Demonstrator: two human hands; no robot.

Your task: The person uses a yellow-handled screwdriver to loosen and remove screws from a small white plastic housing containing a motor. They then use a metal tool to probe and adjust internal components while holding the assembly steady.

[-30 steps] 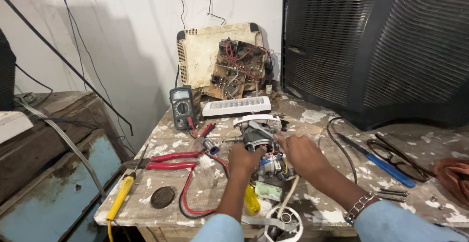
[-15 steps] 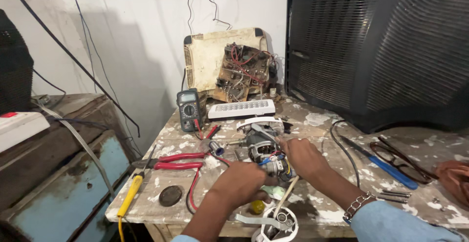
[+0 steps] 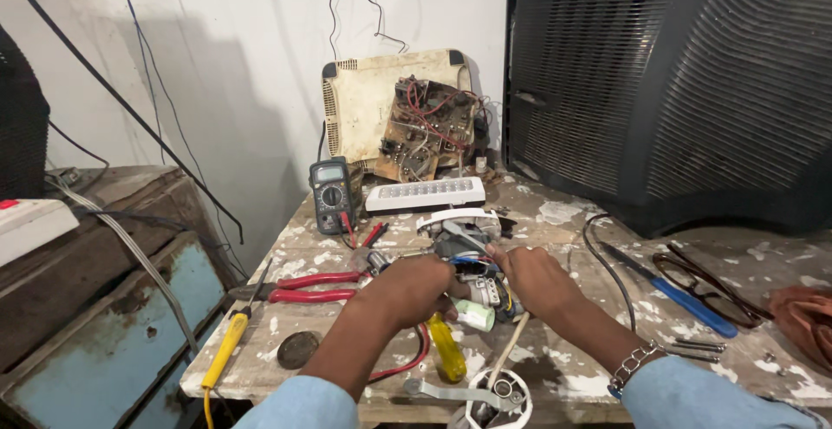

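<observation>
A small gadget [image 3: 472, 260] with its cover off and wires showing sits in the middle of the worktop [image 3: 572, 221]. The left hand [image 3: 407, 290] is curled on its near side, holding it steady. The right hand [image 3: 533, 277] pinches its right side. A yellow screwdriver [image 3: 446, 351] lies close by, easy to grab. Red pliers [image 3: 303, 288] lie toward the left edge.

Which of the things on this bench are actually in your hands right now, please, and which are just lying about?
In hand:
left hand and right hand on the small wired motor assembly

Lying about:
multimeter
red-handled pliers
yellow soldering iron
blue screwdriver
spectacles
white LED lamp
</observation>
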